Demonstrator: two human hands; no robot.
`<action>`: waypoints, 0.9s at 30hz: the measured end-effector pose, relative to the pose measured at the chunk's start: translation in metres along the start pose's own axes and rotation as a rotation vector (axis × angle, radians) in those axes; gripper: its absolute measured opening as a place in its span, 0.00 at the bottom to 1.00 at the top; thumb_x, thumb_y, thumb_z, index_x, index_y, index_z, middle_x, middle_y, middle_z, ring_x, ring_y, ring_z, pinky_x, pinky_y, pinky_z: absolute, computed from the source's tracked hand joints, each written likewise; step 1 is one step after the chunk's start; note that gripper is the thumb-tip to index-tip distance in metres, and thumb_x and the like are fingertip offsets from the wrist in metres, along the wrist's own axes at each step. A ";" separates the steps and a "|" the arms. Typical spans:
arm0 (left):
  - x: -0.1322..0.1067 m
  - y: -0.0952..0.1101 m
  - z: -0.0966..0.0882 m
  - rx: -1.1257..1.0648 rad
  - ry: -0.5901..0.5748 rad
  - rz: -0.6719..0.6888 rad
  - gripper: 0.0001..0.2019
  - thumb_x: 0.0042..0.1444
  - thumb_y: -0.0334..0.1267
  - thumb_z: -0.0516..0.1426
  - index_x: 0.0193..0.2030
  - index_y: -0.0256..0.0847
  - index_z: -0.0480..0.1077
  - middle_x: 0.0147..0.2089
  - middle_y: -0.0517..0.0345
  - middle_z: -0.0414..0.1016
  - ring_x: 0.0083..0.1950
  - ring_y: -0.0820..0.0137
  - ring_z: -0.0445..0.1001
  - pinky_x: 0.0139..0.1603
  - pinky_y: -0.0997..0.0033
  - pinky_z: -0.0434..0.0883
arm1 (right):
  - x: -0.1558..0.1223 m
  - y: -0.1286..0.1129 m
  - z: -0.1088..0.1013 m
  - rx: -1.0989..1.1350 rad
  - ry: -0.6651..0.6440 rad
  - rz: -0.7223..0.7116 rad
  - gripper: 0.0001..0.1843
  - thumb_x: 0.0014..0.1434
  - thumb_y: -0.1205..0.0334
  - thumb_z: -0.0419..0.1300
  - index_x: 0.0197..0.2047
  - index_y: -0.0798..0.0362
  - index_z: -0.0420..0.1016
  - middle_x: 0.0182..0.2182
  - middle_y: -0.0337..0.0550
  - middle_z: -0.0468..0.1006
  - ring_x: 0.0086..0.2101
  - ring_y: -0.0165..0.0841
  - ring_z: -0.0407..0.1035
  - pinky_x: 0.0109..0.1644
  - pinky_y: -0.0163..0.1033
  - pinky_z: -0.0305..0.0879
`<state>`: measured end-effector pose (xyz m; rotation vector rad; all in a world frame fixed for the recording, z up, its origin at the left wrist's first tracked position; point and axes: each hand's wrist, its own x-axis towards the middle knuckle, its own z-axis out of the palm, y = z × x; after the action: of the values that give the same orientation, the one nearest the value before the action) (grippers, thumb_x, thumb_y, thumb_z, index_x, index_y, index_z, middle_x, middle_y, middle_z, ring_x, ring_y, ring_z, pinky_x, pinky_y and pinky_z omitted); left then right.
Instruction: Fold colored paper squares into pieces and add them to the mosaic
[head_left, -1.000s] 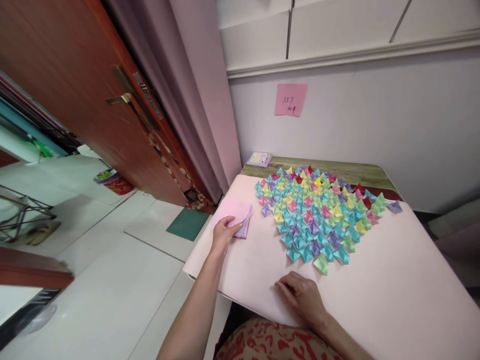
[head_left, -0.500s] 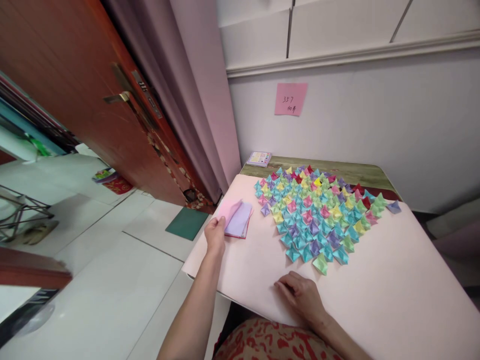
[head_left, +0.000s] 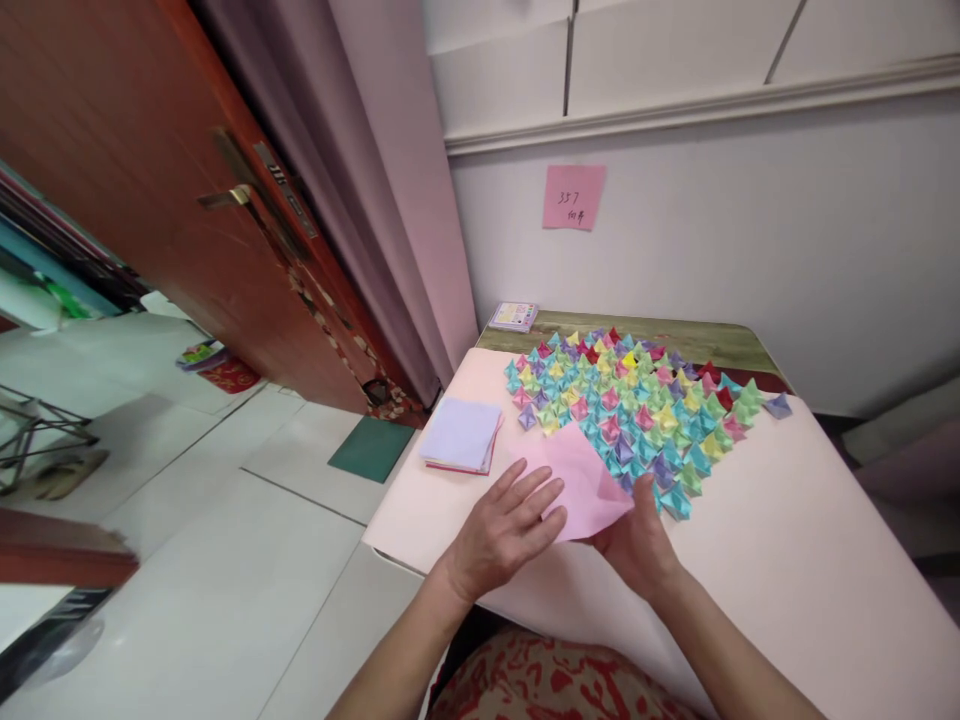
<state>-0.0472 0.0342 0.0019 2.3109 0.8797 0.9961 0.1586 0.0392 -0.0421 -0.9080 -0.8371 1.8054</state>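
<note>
A pink square sheet of paper (head_left: pixel 576 478) is held above the table's near edge. My left hand (head_left: pixel 504 528) lies on its left part with fingers stretched out over it. My right hand (head_left: pixel 639 540) grips the sheet's lower right corner from beneath. Behind the sheet lies a dense patch of small folded paper pieces (head_left: pixel 636 408) in teal, green, pink, yellow and purple. A stack of paper squares (head_left: pixel 462 436), pale purple on top, rests to the left of my hands.
The table (head_left: pixel 780 560) has a pale pink cover, and its wooden far edge carries a small card pack (head_left: pixel 514 316). A pink note (head_left: pixel 573 196) is stuck on the wall. To the left are a curtain, a brown door (head_left: pixel 172 190) and tiled floor.
My left hand took the pink top sheet off the stack and carried it right, in front of me. My right hand rose from the table and took hold of the sheet.
</note>
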 end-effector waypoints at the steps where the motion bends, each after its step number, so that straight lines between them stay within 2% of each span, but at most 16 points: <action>1: -0.001 0.000 0.000 0.003 -0.012 0.015 0.15 0.61 0.29 0.55 0.52 0.48 0.74 0.58 0.51 0.75 0.65 0.59 0.67 0.70 0.43 0.54 | 0.003 -0.006 -0.002 -0.008 0.034 0.010 0.42 0.58 0.25 0.43 0.56 0.49 0.72 0.48 0.54 0.79 0.43 0.45 0.76 0.37 0.46 0.73; 3: -0.002 -0.002 0.000 0.048 -0.020 0.063 0.18 0.61 0.28 0.55 0.55 0.50 0.73 0.59 0.52 0.74 0.65 0.60 0.66 0.70 0.44 0.54 | 0.008 -0.014 -0.006 -0.047 0.127 -0.002 0.31 0.55 0.37 0.61 0.53 0.51 0.75 0.45 0.52 0.81 0.40 0.43 0.76 0.38 0.43 0.73; 5: -0.002 -0.006 0.003 0.131 0.061 0.069 0.20 0.62 0.27 0.54 0.57 0.52 0.71 0.61 0.53 0.73 0.66 0.61 0.65 0.71 0.46 0.54 | 0.011 -0.018 -0.008 -0.056 0.228 -0.055 0.27 0.49 0.48 0.70 0.50 0.51 0.77 0.42 0.48 0.82 0.37 0.40 0.76 0.38 0.41 0.73; 6: -0.002 -0.007 0.006 0.161 0.150 0.032 0.21 0.62 0.28 0.54 0.59 0.52 0.70 0.62 0.52 0.72 0.67 0.60 0.64 0.71 0.46 0.53 | 0.011 -0.019 -0.007 -0.053 0.265 -0.086 0.26 0.48 0.49 0.71 0.49 0.51 0.77 0.40 0.46 0.82 0.36 0.39 0.76 0.38 0.40 0.73; 7: -0.001 -0.008 0.009 0.164 0.261 -0.038 0.21 0.62 0.31 0.55 0.61 0.51 0.68 0.63 0.51 0.71 0.68 0.59 0.63 0.71 0.46 0.53 | 0.010 -0.020 -0.006 -0.050 0.285 -0.113 0.25 0.49 0.50 0.71 0.48 0.52 0.77 0.39 0.46 0.82 0.35 0.38 0.75 0.38 0.40 0.73; 9: 0.002 -0.010 0.016 0.040 0.499 -0.263 0.24 0.61 0.38 0.57 0.65 0.48 0.63 0.67 0.48 0.65 0.70 0.57 0.60 0.70 0.47 0.55 | 0.007 -0.022 -0.004 -0.049 0.277 -0.145 0.25 0.50 0.49 0.70 0.49 0.52 0.77 0.39 0.46 0.82 0.35 0.38 0.75 0.37 0.41 0.73; 11: 0.006 -0.011 0.024 -0.284 0.654 -0.549 0.25 0.62 0.47 0.55 0.65 0.46 0.61 0.68 0.46 0.63 0.69 0.55 0.61 0.67 0.49 0.62 | 0.003 -0.025 -0.001 -0.036 0.254 -0.160 0.25 0.50 0.49 0.70 0.49 0.52 0.77 0.41 0.48 0.82 0.36 0.40 0.76 0.37 0.42 0.73; 12: 0.008 -0.011 0.029 -0.504 0.666 -0.689 0.25 0.63 0.51 0.52 0.64 0.45 0.62 0.67 0.46 0.65 0.67 0.54 0.63 0.64 0.50 0.65 | 0.001 -0.025 0.000 -0.023 0.242 -0.160 0.25 0.50 0.49 0.70 0.48 0.52 0.77 0.42 0.48 0.82 0.36 0.41 0.76 0.38 0.43 0.74; 14: 0.012 -0.010 0.039 -0.961 0.556 -0.889 0.25 0.63 0.55 0.48 0.57 0.42 0.69 0.62 0.44 0.71 0.63 0.52 0.69 0.59 0.49 0.69 | -0.001 -0.025 0.000 -0.014 0.224 -0.157 0.24 0.50 0.49 0.70 0.48 0.51 0.77 0.42 0.49 0.82 0.37 0.41 0.76 0.38 0.43 0.74; 15: 0.014 -0.009 0.044 -1.153 0.468 -0.932 0.25 0.62 0.55 0.49 0.54 0.40 0.72 0.59 0.43 0.73 0.62 0.51 0.70 0.59 0.48 0.69 | -0.001 -0.024 0.000 -0.028 0.219 -0.155 0.24 0.50 0.49 0.69 0.48 0.51 0.77 0.42 0.48 0.82 0.37 0.41 0.76 0.38 0.43 0.73; 16: 0.016 -0.006 0.049 -1.293 0.430 -0.935 0.23 0.60 0.52 0.51 0.52 0.39 0.73 0.58 0.44 0.74 0.62 0.51 0.70 0.60 0.49 0.68 | -0.001 -0.022 -0.001 -0.058 0.217 -0.155 0.24 0.51 0.49 0.69 0.48 0.51 0.77 0.41 0.48 0.82 0.37 0.41 0.76 0.38 0.42 0.73; 17: 0.019 -0.003 0.054 -1.391 0.441 -0.920 0.21 0.59 0.50 0.53 0.50 0.38 0.74 0.57 0.45 0.75 0.62 0.51 0.70 0.62 0.49 0.67 | -0.001 -0.021 -0.002 -0.102 0.220 -0.161 0.24 0.51 0.48 0.69 0.48 0.51 0.77 0.40 0.47 0.82 0.36 0.40 0.75 0.38 0.42 0.72; 19: 0.025 0.004 0.061 -1.519 0.505 -0.889 0.19 0.58 0.48 0.54 0.48 0.38 0.76 0.54 0.46 0.78 0.62 0.52 0.70 0.64 0.50 0.65 | -0.001 -0.018 -0.004 -0.238 0.249 -0.201 0.23 0.53 0.48 0.67 0.49 0.52 0.76 0.39 0.46 0.82 0.37 0.40 0.74 0.38 0.41 0.72; 23: 0.042 0.017 0.062 -1.681 0.595 -0.847 0.22 0.60 0.51 0.52 0.47 0.35 0.75 0.52 0.44 0.79 0.60 0.52 0.71 0.63 0.51 0.65 | -0.006 -0.014 -0.003 -0.665 0.359 -0.376 0.21 0.59 0.50 0.61 0.52 0.51 0.75 0.42 0.45 0.81 0.39 0.40 0.74 0.41 0.41 0.71; 27: 0.054 0.024 0.056 -1.725 0.642 -0.871 0.26 0.61 0.56 0.50 0.48 0.35 0.74 0.49 0.44 0.80 0.57 0.52 0.73 0.60 0.51 0.68 | -0.014 -0.012 0.004 -0.979 0.333 -0.598 0.22 0.62 0.54 0.58 0.58 0.48 0.71 0.45 0.47 0.80 0.39 0.40 0.75 0.41 0.42 0.72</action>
<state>0.0325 0.0466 0.0071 0.1259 0.5984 1.2159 0.1643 0.0298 -0.0268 -1.3135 -1.5957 0.6434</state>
